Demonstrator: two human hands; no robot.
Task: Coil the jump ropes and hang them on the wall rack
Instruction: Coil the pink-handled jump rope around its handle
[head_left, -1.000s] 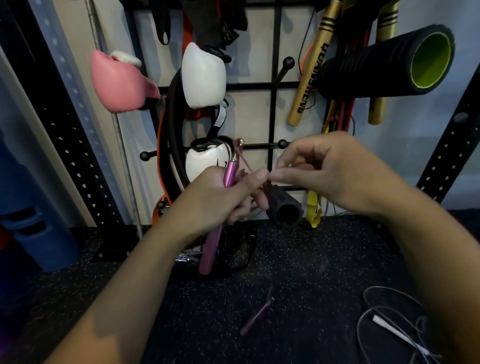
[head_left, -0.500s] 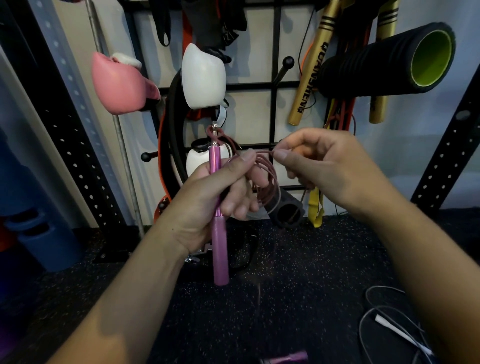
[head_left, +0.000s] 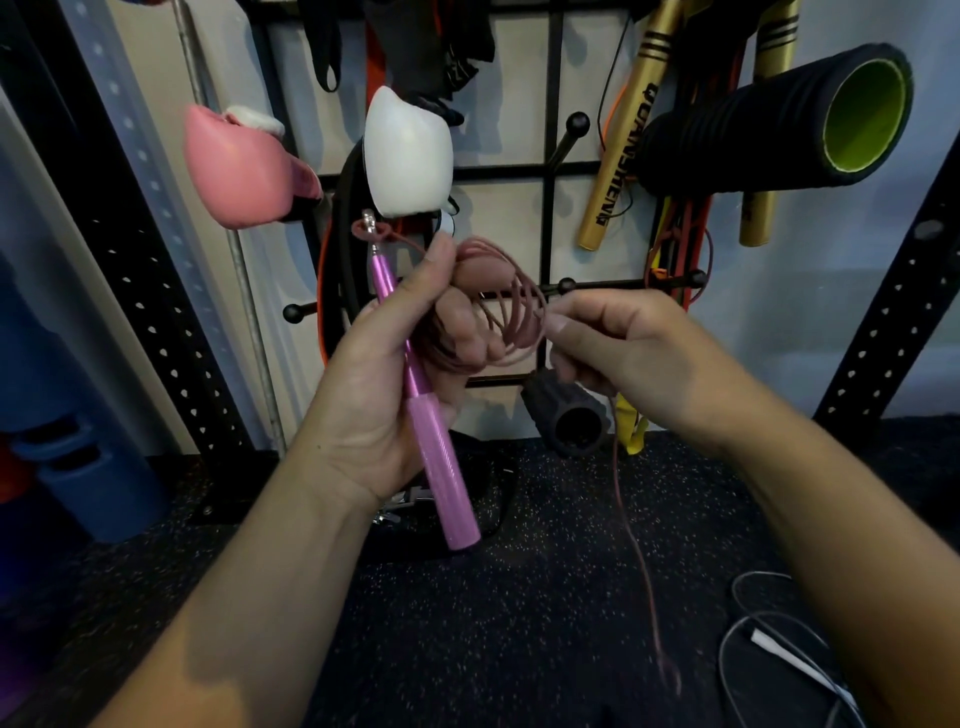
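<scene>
My left hand (head_left: 395, 374) grips the pink jump rope handle (head_left: 436, 457), which points up and slightly left. Several loops of the thin pink cord (head_left: 511, 312) lie coiled around its fingers. To the right of the coil, my right hand (head_left: 639, 353) pinches the cord at the loops' outer edge. A loose length of the same cord (head_left: 639, 561) hangs from that hand down toward the floor. The black wall rack (head_left: 550, 171) with ball-tipped pegs stands straight behind both hands. A white jump rope (head_left: 769, 639) lies on the floor at the bottom right.
On the rack hang a pink boxing glove (head_left: 239, 166), a white glove (head_left: 408, 156), gold sticks (head_left: 623, 150) and a black foam roller (head_left: 779, 119). A small dark roller (head_left: 566, 415) sits low on the rack. Perforated black uprights flank it. The floor is dark speckled rubber.
The coil on my left hand has gained loops and the handle has tilted. My right hand dropped lower and right, drawing cord. The loose tail now hangs from it.
</scene>
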